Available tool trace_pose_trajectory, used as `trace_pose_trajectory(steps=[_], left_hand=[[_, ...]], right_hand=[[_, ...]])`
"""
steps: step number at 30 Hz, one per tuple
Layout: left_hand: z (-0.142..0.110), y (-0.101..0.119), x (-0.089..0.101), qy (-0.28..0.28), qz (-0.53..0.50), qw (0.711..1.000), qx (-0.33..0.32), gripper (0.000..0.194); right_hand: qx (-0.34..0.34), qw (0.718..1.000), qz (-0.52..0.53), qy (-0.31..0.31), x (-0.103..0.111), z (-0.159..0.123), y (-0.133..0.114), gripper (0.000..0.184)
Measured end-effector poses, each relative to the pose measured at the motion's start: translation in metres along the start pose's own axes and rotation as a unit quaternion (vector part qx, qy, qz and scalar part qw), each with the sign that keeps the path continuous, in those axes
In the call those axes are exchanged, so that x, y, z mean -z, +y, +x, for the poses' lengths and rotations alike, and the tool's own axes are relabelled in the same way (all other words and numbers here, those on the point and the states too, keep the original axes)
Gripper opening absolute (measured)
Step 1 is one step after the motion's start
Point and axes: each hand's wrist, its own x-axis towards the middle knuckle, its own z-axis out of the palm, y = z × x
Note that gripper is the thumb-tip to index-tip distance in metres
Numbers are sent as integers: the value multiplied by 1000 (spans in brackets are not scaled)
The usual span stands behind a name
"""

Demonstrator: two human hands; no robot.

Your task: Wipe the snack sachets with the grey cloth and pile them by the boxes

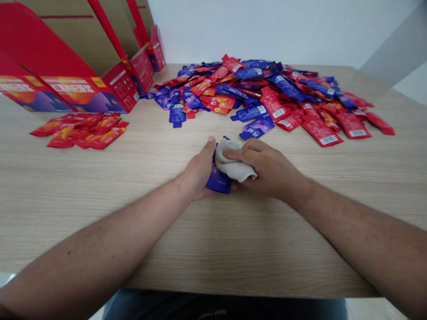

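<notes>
A purple pouch (218, 181) lies in my left hand (200, 171), which is closed on it with the thumb up along its left edge. My right hand (267, 166) grips a pale grey cloth (230, 162) and presses it on the face of the pouch. The cloth covers the upper part of the pouch. Both hands are above the table (213, 249), in front of a wide heap of red and purple pouches (247, 89). Closest to my right hand in that heap is a purple pouch (256, 127) lying flat.
Several red pouches (83, 130) lie in a smaller group at the left. Behind them stand open red cardboard boxes (83, 93) in a row, printed with orange and purple. A white wall (267, 31) rises behind the table.
</notes>
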Motion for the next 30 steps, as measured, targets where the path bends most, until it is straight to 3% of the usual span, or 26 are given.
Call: trace_pose_trajectory(steps=[2,6,9,14,17,21,25,28,30], left_hand=[[0,1,2,-6,7,1000,6,66],[0,0,4,-13,0,1000,20,69],[1,0,4,-43,-8,998,37,73],[9,1,8,-86,-43,995,6,55],[9,4,14,-139,-44,989,28,45],[5,9,23,-203,-10,974,101,58],[2,7,21,-171,21,981,92,64],[2,2,13,-114,0,992,54,65],[3,0,9,-105,-29,993,44,74]], right_hand=[[-8,1000,-15,14,0,0,-2,50],[46,999,3,-27,3,-3,-22,47],[50,998,4,-37,5,-4,-28,45],[-13,999,-34,-4,0,-3,-13,53],[-49,997,-52,35,-5,-2,-2,52],[-58,994,-55,69,-8,1,10,50],[-55,995,-46,65,-5,0,3,50],[-20,1000,-23,3,2,-2,-15,52],[4,999,-9,-38,5,-3,-24,54]])
